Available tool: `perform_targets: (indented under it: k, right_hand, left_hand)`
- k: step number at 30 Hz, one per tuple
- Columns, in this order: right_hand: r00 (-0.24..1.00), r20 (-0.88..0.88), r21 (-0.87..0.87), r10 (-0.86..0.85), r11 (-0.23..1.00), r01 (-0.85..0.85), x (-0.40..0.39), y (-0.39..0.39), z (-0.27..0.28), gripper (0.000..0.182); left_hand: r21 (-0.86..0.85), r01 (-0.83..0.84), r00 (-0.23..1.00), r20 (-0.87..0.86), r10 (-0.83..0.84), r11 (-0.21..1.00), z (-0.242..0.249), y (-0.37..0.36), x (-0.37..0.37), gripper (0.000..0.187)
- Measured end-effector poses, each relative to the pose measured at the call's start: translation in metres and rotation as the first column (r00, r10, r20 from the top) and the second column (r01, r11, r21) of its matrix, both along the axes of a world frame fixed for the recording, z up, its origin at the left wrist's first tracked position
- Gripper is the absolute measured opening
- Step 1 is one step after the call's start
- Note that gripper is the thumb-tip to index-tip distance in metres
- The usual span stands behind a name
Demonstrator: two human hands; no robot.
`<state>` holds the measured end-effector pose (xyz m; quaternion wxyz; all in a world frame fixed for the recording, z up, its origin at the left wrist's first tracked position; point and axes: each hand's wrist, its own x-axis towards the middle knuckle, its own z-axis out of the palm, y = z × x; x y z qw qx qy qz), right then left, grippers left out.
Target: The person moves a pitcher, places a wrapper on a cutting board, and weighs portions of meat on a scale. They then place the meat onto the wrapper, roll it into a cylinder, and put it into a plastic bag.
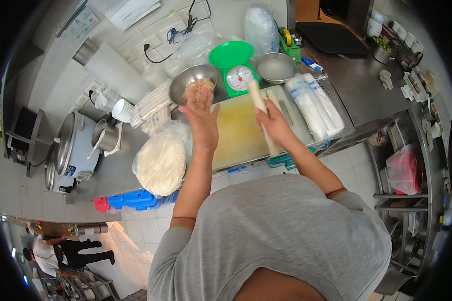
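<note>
My right hand (273, 123) is wrapped round a pale wooden rolling pin (257, 100), which stands at a slant over the right part of the cutting board (226, 153). My left hand (202, 120) is open, fingers spread, above the board's left edge. Its fingertips overlap the near side of a metal bowl (178, 89) in this view. Pale yellowish shreds (200, 84) lie in that bowl. Close to my left forearm, a large pale mass like dough (160, 163) sits in a clear plastic bag. A yellow tint covers the middle of the board.
Behind the board stand a green kitchen scale (239, 78) and a second metal bowl (275, 67). Rolls of plastic bags (316, 108) lie to the right. At left are a saucepan (105, 135) and a large cooker (80, 145). Another person (55, 253) stands far off at lower left.
</note>
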<state>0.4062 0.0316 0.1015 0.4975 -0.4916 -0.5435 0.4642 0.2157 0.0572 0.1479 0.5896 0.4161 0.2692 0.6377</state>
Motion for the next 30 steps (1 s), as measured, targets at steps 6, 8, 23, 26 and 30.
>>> perform_targets:
  k: [6, 8, 23, 26, 30]
  right_hand:
    - [0.386, 0.880, 0.170, -0.276, 0.943, 0.286, 0.028, 0.056, -0.086, 0.060]
    - [0.343, 0.900, 0.172, -0.269, 0.942, 0.287, 0.028, 0.053, -0.088, 0.060]
    - [0.414, 0.828, 0.174, -0.378, 0.875, 0.451, 0.174, 0.037, -0.088, 0.024]
    - [0.538, 0.697, 0.175, -0.474, 0.840, 0.513, 0.202, 0.043, -0.076, 0.022]
    - [0.573, 0.470, 0.186, -0.672, 0.710, 0.679, 0.238, 0.059, -0.060, 0.020]
  left_hand:
    - [0.006, 0.042, 0.994, -0.096, -0.042, 0.999, -0.014, -0.005, 0.007, 0.091]
    - [0.019, 0.063, 0.989, -0.134, -0.060, 0.998, -0.017, -0.006, 0.008, 0.089]
    - [-0.026, 0.064, 0.989, -0.131, -0.067, 0.998, -0.033, -0.009, -0.010, 0.081]
    - [-0.037, 0.075, 0.989, -0.123, -0.080, 0.996, -0.035, -0.007, -0.009, 0.079]
    - [-0.079, 0.069, 0.986, -0.143, -0.080, 0.994, -0.036, -0.009, -0.006, 0.078]
